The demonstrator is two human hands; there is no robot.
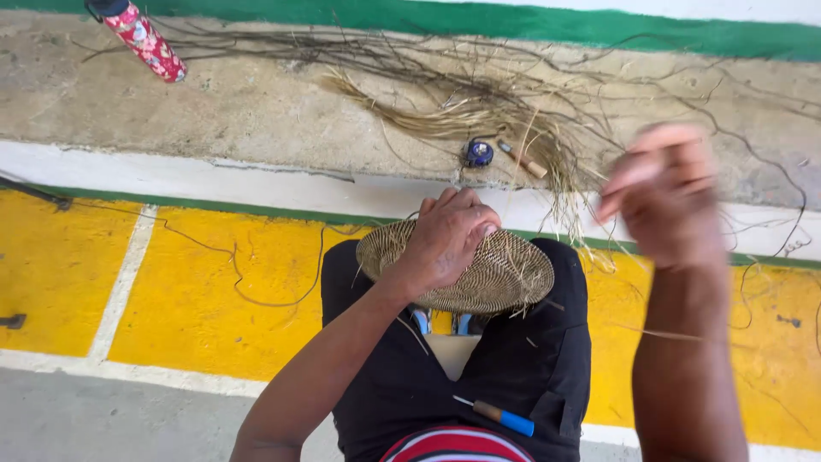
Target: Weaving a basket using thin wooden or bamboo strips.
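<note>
A round woven straw disc (pixel 505 278) rests on my knees, over black shorts. My left hand (pixel 446 239) lies on top of the disc and grips its upper middle. Out to the right, my right hand (pixel 667 192) is raised and blurred, its fingers pinched together on a thin straw fibre that trails away from the disc. A small tool with a wooden shaft and blue handle (pixel 503 417) lies in my lap.
A heap of loose straw fibres (pixel 479 107) spreads over the concrete ledge ahead. Beside it lie a small blue round object (pixel 479 153) and a short wooden stick (pixel 523 160). A floral-patterned bottle (pixel 144 38) lies at top left. Yellow painted floor sits below the ledge.
</note>
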